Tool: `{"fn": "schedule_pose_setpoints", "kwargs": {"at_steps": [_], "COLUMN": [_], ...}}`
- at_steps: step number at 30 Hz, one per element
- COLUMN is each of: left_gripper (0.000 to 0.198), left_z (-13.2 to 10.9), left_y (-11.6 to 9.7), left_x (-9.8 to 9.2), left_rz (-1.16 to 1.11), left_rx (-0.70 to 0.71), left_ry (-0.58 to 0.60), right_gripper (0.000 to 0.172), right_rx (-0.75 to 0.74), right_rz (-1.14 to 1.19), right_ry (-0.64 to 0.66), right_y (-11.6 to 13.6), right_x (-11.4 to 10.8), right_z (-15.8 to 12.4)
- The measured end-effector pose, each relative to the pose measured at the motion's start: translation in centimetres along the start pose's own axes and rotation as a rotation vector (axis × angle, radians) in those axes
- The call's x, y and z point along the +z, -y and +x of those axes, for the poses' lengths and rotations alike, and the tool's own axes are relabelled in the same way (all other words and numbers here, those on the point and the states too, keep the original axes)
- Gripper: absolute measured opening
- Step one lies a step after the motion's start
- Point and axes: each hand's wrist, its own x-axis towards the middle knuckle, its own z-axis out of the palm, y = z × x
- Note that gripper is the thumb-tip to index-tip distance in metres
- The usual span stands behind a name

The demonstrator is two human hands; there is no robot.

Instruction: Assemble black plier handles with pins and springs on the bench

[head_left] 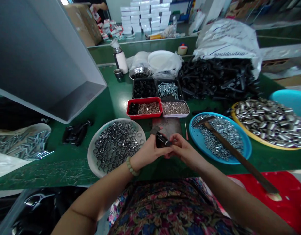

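My left hand [148,151] is closed around a small black plastic part [160,140] just above the green table's near edge. My right hand [181,147] pinches at the same part from the right, fingertips touching it near a small metal piece. Both hands meet in front of a worn block [168,125] on the table. A white plate of grey metal rings [115,143] lies just left of my left hand. A blue plate of small shiny nuts [220,135] lies right of my right hand, with a hammer [235,151] resting across it.
Behind the hands stand a red tray [144,108], a tray of small shiny bits [175,108] and black trays of parts and screws [168,89]. A heap of black plastic parts [217,78], a yellow plate of metal sleeves [269,121], a grey bin [46,57] and a flask [120,58] surround them.
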Motion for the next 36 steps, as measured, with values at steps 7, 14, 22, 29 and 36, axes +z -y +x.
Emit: {"fn": "schedule_pose_setpoints", "kwargs": {"at_steps": [7,14,22,29,36], "left_gripper": [0.041,0.038,0.061,0.065,0.061], "left_z": [6.6,6.7,6.1,6.4,6.4], "left_y": [2.7,4.7,4.5,4.4,4.6], "left_x": [-0.7,0.4,0.7,1.0,1.2], "left_rz": [1.008,1.167,0.998,0.976,0.985], "left_rx": [0.352,0.459,0.237,0.184,0.218], "left_ry": [0.225,0.201,0.02,0.02,-0.023], "right_gripper": [0.019,0.019,0.024,0.017,0.012], "right_rx": [-0.412,-0.363,-0.404,-0.26,-0.09], "right_rz": [-1.61,-1.905,-1.585,-1.145,-1.217], "right_ry": [-0.037,0.127,-0.002,-0.092,-0.12], "right_y": [6.3,4.9,5.5,2.9,1.1], "right_x": [-2.4,-2.0,-3.4,-6.3,-6.7], "right_z": [15.6,23.1,19.8,8.5,7.4]}}
